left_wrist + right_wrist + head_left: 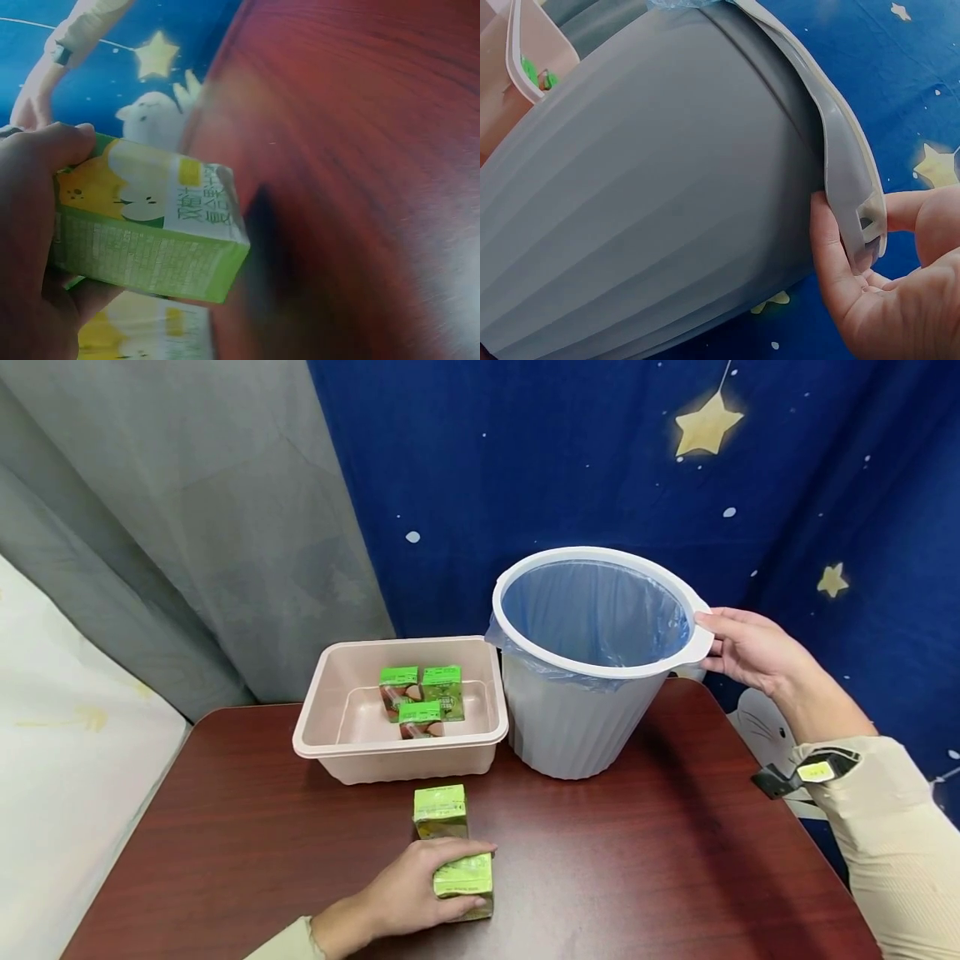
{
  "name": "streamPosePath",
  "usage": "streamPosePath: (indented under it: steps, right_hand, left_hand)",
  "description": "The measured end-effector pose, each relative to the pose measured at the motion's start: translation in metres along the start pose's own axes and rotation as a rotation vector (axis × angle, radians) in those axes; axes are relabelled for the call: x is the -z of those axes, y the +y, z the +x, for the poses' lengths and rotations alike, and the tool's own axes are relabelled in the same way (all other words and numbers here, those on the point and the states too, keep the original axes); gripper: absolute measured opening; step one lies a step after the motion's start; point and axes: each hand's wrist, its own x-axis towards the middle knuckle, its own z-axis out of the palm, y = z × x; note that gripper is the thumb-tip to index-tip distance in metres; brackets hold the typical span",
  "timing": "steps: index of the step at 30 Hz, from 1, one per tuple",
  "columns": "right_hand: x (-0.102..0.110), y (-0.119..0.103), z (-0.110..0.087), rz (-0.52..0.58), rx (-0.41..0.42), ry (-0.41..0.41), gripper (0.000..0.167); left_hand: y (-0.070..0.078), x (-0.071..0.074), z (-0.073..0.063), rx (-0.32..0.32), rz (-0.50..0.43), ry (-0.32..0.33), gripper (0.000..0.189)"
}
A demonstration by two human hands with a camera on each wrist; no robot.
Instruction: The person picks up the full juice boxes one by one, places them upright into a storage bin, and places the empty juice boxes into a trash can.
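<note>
My left hand (408, 889) grips a green juice carton (463, 881) near the front of the table, thumb on one side and fingers on the other. In the left wrist view the carton (150, 217) shows yellow fruit drawings and Chinese lettering. A second juice carton (440, 810) stands just behind it. My right hand (757, 647) pinches the handle tab on the white rim of a grey trash can (573, 727), thumb above and fingers beneath. From the right wrist view, fingertips press under the rim (847, 165). A clear bluish bag (600, 610) lines the trash can.
Left of the trash can stands a pale pink plastic bin (337, 722) with several small green-topped cartons (442, 685) inside. The dark red wooden table (247, 843) ends at a grey curtain (202, 527) and a blue star-printed curtain (525, 460).
</note>
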Motion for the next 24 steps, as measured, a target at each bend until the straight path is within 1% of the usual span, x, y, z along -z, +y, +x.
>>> streamPosePath:
  steps: [3, 6, 10, 14, 17, 21, 24]
  right_hand:
    - [-0.001, 0.0, 0.0, 0.0, -0.004, 0.0, 0.017]
    - [-0.001, 0.0, 0.001, -0.004, -0.006, 0.001, 0.017]
    - [0.0, -0.001, 0.001, -0.011, -0.009, -0.004, 0.016]
    - [0.001, -0.001, 0.001, -0.009, -0.012, -0.007, 0.016]
    - [0.0, -0.001, 0.001, -0.012, -0.012, -0.008, 0.016]
    - [-0.001, -0.001, 0.001, -0.022, -0.009, -0.009, 0.016]
    - [-0.001, -0.001, 0.001, -0.018, -0.009, -0.01, 0.014]
  left_hand:
    - [0.007, 0.013, 0.004, -0.006, -0.002, -0.016, 0.053]
    - [0.016, 0.03, 0.01, -0.019, -0.015, -0.035, 0.053]
    - [0.027, 0.053, 0.02, -0.019, -0.031, -0.038, 0.053]
    - [0.038, 0.073, 0.03, -0.032, -0.023, -0.05, 0.054]
    - [0.046, 0.086, 0.041, -0.038, -0.036, -0.072, 0.055]
    - [0.057, 0.103, 0.061, -0.033, -0.075, -0.093, 0.053]
    - [0.066, 0.114, 0.078, -0.009, -0.094, -0.095, 0.053]
